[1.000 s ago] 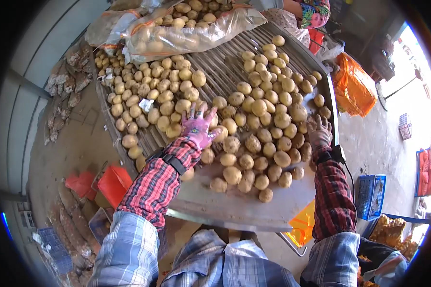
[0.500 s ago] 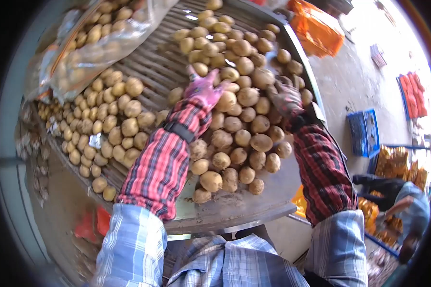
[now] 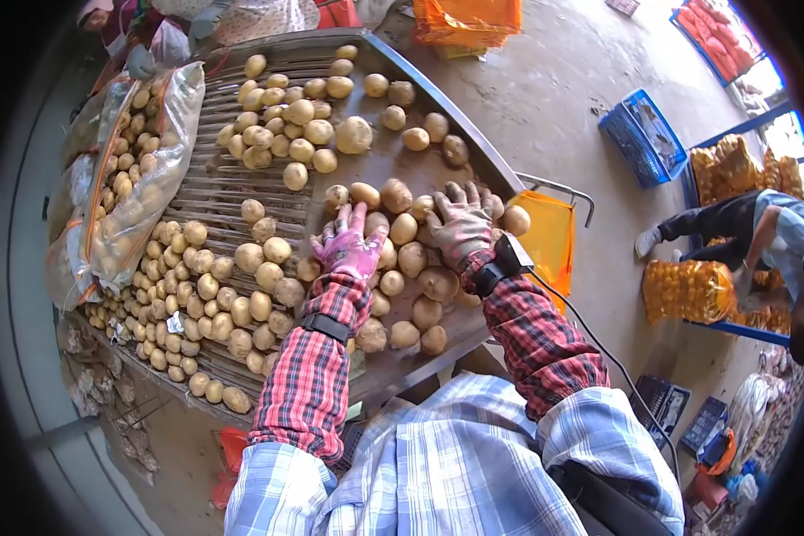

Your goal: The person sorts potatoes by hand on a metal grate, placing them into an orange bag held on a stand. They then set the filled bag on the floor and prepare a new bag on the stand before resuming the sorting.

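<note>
Many potatoes [image 3: 412, 259] lie on the smooth metal plate at the near end of a slatted sorting table [image 3: 228, 156]. My left hand [image 3: 352, 243], in a pink patterned glove, rests on potatoes at the left of this group with its fingers spread. To its right, my right hand [image 3: 462, 225], in a soiled grey glove, lies over more potatoes, its fingers also apart. Neither hand is closed around a potato. Another cluster of potatoes [image 3: 297, 125] sits farther up the slats. A dense pile of potatoes [image 3: 207, 286] covers the left side.
A clear plastic sack of potatoes [image 3: 143, 179] stands at the table's left edge. An orange mesh bag [image 3: 545, 234] hangs by the right edge. A blue crate [image 3: 645, 138] is on the floor. Another person [image 3: 759, 232] bends near filled yellow mesh bags [image 3: 688, 290]; others' gloved hands show at top left.
My view has swung, with more of the right side now visible. Both hands have come nearer my body with potatoes around them, and a gap now separates these from the far cluster.
</note>
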Demonstrator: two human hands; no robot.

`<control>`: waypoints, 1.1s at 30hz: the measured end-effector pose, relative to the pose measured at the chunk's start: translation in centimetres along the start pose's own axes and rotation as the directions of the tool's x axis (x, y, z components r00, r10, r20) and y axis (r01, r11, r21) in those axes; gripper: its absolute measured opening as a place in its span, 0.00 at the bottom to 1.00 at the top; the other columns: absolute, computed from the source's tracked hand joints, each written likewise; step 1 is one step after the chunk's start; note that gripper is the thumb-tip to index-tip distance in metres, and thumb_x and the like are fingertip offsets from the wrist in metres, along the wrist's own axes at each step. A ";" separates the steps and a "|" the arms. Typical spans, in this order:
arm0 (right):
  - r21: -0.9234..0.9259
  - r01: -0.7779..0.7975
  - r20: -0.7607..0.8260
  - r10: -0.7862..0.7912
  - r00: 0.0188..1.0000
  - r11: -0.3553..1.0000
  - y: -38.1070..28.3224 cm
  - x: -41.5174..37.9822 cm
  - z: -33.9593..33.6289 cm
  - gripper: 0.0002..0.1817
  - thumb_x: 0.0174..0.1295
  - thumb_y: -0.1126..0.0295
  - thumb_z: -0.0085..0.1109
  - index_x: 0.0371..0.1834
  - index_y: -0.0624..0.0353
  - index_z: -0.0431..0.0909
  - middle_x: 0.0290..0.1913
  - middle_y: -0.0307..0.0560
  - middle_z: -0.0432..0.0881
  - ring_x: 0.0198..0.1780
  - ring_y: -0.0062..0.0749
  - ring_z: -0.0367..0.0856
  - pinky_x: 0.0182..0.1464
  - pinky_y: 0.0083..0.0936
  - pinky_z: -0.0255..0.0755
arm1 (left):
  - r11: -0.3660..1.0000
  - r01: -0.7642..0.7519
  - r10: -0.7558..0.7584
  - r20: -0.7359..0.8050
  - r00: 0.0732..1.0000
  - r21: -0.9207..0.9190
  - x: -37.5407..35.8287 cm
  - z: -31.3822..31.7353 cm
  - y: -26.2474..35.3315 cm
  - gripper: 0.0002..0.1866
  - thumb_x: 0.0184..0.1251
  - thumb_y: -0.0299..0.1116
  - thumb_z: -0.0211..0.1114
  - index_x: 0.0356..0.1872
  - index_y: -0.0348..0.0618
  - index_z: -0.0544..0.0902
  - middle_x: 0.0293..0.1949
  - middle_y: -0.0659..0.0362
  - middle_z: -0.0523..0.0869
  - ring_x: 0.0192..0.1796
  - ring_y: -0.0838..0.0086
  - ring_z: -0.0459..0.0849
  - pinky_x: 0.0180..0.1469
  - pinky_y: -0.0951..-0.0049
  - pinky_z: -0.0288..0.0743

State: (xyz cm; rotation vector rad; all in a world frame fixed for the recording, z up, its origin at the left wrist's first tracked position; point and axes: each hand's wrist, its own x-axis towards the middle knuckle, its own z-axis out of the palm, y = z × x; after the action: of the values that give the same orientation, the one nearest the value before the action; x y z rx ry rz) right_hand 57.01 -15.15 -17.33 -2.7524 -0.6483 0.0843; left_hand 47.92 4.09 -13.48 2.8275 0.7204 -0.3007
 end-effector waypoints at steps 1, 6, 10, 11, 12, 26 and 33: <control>-0.062 -0.006 -0.025 0.005 1.000 0.998 1.3 -1.2 0.0 0.27 0.67 0.47 0.51 0.65 0.44 0.77 0.74 0.48 0.69 0.78 0.54 0.58 0.78 0.60 0.44 | 0.997 -0.044 0.045 -0.004 0.999 0.070 -0.7 0.4 1.3 0.32 0.71 0.61 0.57 0.74 0.69 0.70 0.80 0.62 0.60 0.78 0.52 0.61 0.78 0.36 0.40; 0.015 -0.133 0.014 0.132 0.991 0.991 7.6 -4.7 -2.3 0.27 0.66 0.53 0.56 0.70 0.36 0.72 0.73 0.49 0.69 0.76 0.54 0.61 0.75 0.62 0.49 | 0.938 -0.289 0.267 -0.136 0.954 -0.193 -1.7 3.7 7.1 0.30 0.72 0.58 0.58 0.71 0.61 0.74 0.69 0.54 0.77 0.77 0.42 0.59 0.81 0.45 0.42; 0.013 -0.122 -0.090 0.123 0.988 0.992 14.1 -6.9 0.1 0.31 0.65 0.58 0.61 0.73 0.45 0.69 0.73 0.53 0.70 0.74 0.58 0.63 0.76 0.46 0.57 | 0.746 -0.421 0.364 -0.215 0.906 -0.515 -2.5 4.9 7.6 0.34 0.70 0.51 0.64 0.76 0.58 0.67 0.74 0.47 0.69 0.77 0.42 0.59 0.80 0.49 0.50; 0.030 -0.117 -0.166 0.120 0.979 0.993 14.0 -7.5 0.1 0.31 0.64 0.59 0.62 0.72 0.46 0.70 0.72 0.55 0.71 0.74 0.57 0.63 0.76 0.48 0.57 | 0.753 -0.446 0.360 -0.265 0.895 -0.484 -3.4 3.9 6.3 0.34 0.69 0.48 0.66 0.75 0.56 0.68 0.76 0.48 0.65 0.76 0.43 0.60 0.78 0.49 0.55; 0.050 -0.113 -0.242 0.122 0.963 0.992 12.9 -7.9 -1.2 0.30 0.63 0.59 0.62 0.71 0.46 0.71 0.70 0.56 0.72 0.74 0.56 0.64 0.75 0.50 0.57 | 0.797 -0.454 0.327 -0.348 0.879 -0.398 -4.8 2.9 3.2 0.33 0.69 0.50 0.66 0.73 0.53 0.70 0.71 0.46 0.69 0.72 0.46 0.66 0.72 0.49 0.62; 0.221 0.700 0.547 -0.681 0.488 0.679 -8.2 -13.1 -1.8 0.27 0.66 0.56 0.52 0.71 0.28 0.73 0.83 0.41 0.53 0.83 0.53 0.46 0.77 0.71 0.37 | 0.943 0.254 -0.214 -0.193 0.957 0.214 -15.9 2.6 -7.2 0.33 0.68 0.51 0.62 0.74 0.62 0.69 0.77 0.51 0.62 0.75 0.48 0.65 0.74 0.35 0.53; 0.098 0.597 0.344 -0.590 0.731 0.796 0.5 -12.8 -1.2 0.25 0.57 0.63 0.58 0.61 0.31 0.82 0.80 0.45 0.60 0.82 0.59 0.48 0.77 0.72 0.39 | 0.988 0.047 -0.079 -0.227 0.971 -0.145 -13.2 6.5 4.3 0.38 0.69 0.53 0.61 0.76 0.47 0.64 0.77 0.46 0.62 0.73 0.48 0.68 0.75 0.44 0.56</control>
State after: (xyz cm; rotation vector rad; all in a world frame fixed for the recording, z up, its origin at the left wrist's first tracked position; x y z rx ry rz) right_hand 45.90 -21.56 -16.53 -2.4123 -1.6093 0.4427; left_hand 37.72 -7.12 -15.82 2.7373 0.8435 0.0716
